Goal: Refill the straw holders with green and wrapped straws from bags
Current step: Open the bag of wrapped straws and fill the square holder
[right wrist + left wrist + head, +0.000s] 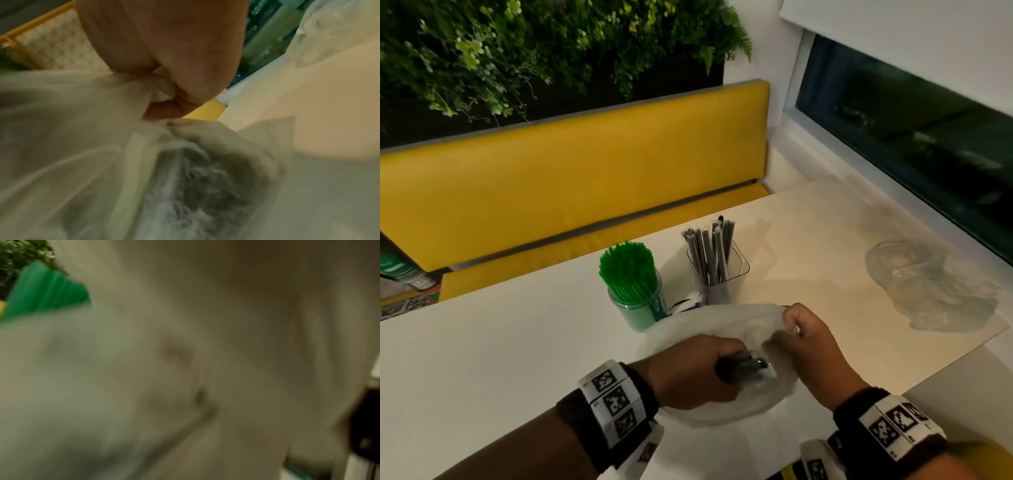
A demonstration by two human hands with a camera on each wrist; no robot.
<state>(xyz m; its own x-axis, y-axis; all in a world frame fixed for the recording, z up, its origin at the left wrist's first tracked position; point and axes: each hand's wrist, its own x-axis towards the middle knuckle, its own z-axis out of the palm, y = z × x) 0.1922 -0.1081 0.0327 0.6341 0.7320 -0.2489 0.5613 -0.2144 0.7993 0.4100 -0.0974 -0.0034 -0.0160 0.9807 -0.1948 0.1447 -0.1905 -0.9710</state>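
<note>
On table (517,342): bag (722,329), mouth pinched wide by right hand (804,339) for access; left hand (698,370) clenched round straws (743,368) inside.

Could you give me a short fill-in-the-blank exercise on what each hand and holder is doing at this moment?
1. The left hand grips a bundle of dark wrapped straws inside the translucent white ____ bag.
2. The right hand pinches the bag's ____.
3. The round clear holder holds ____ straws.
4. The crumpled clear empty bag lies on the white table to the person's ____.

Missing words: plastic; edge; green; right
</note>
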